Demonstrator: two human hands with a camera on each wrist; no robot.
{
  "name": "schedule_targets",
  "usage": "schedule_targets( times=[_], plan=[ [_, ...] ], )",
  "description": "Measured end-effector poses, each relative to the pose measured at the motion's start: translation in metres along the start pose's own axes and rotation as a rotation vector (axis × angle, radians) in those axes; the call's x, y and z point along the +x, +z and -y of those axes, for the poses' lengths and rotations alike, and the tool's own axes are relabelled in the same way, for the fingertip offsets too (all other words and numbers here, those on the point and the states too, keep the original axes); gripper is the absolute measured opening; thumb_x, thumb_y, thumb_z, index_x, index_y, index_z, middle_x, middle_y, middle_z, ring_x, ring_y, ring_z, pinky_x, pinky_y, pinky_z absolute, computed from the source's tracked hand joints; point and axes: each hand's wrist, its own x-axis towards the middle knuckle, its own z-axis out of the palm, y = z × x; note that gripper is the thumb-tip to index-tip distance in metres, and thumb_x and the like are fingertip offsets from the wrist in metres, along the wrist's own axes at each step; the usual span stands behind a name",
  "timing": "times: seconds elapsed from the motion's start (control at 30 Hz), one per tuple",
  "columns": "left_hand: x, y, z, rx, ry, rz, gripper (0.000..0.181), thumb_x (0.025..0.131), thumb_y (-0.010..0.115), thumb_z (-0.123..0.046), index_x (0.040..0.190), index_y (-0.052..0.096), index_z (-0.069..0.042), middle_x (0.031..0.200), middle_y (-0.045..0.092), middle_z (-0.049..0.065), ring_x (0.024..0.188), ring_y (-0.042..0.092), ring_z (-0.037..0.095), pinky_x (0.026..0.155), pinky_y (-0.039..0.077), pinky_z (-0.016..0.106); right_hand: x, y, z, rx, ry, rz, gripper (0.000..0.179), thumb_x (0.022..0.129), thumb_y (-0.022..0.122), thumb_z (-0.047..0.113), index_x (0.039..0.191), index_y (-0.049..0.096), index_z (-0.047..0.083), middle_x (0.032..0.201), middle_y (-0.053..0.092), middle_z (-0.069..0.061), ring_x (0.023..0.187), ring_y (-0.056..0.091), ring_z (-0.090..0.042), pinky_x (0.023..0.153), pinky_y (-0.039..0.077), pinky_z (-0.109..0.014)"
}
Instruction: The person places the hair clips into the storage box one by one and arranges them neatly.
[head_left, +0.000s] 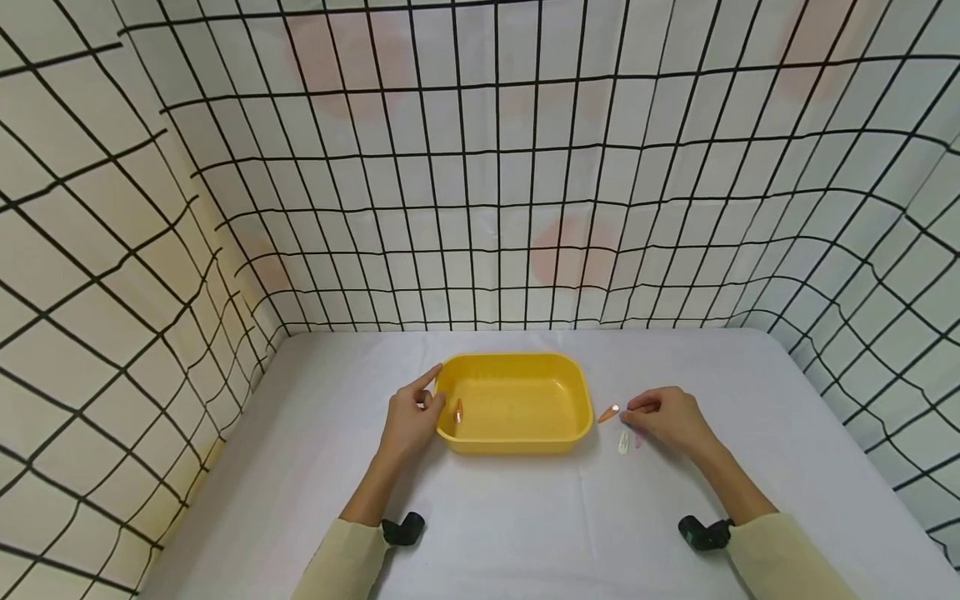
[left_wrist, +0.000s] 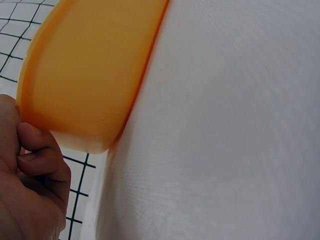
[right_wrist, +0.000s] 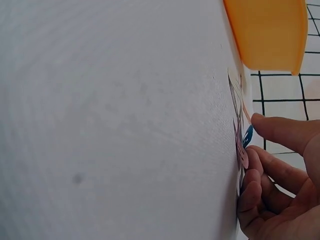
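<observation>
A yellow plastic basin (head_left: 514,447) stands on the white-covered table. My left hand (head_left: 408,421) grips its left rim, thumb on the rim and other fingers curled outside. Inside the basin, near that end, lies an orange hair clip (head_left: 459,411). To the right of the basin, my right hand (head_left: 670,419) pinches a blue hair clip (right_wrist: 248,135) between thumb and fingers, low over the cloth. Close by lie another orange hair clip (head_left: 608,413), a white hair clip (head_left: 623,442) and a pink hair clip (head_left: 639,439), the pink one partly covered by my fingers.
A black wire grid (head_left: 495,204) backed with white sheeting rises behind the table and along both sides. White cloth (head_left: 517,525) covers the tabletop. A small black camera is strapped to each wrist.
</observation>
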Motion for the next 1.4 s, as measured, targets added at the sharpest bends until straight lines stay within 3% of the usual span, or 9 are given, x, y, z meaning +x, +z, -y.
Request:
schedule_targets(
  times=[0.57, 1.4],
  plan=[
    [0.000, 0.000, 0.001, 0.003, 0.003, -0.004, 0.050, 0.096, 0.065, -0.016, 0.146, 0.061, -0.021, 0.063, 0.045, -0.001, 0.051, 0.038, 0.012, 0.048, 0.035, 0.019, 0.002, -0.001, 0.006, -0.042, 0.003, -0.012, 0.024, 0.087, 0.077, 0.019, 0.099, 0.076, -0.001, 0.081, 0.074, -0.003, 0.074, 0.065, -0.015, 0.067, 0.052, -0.028],
    [0.000, 0.000, 0.001, -0.002, 0.010, -0.003, 0.050, 0.096, 0.065, -0.016, 0.146, 0.061, -0.021, 0.062, 0.046, 0.000, 0.051, 0.040, 0.013, 0.048, 0.036, 0.019, 0.006, -0.006, 0.005, -0.104, 0.002, -0.055, 0.020, 0.091, 0.068, 0.017, 0.092, 0.076, -0.001, 0.080, 0.070, -0.007, 0.074, 0.060, -0.020, 0.063, 0.047, -0.029]
  ],
)
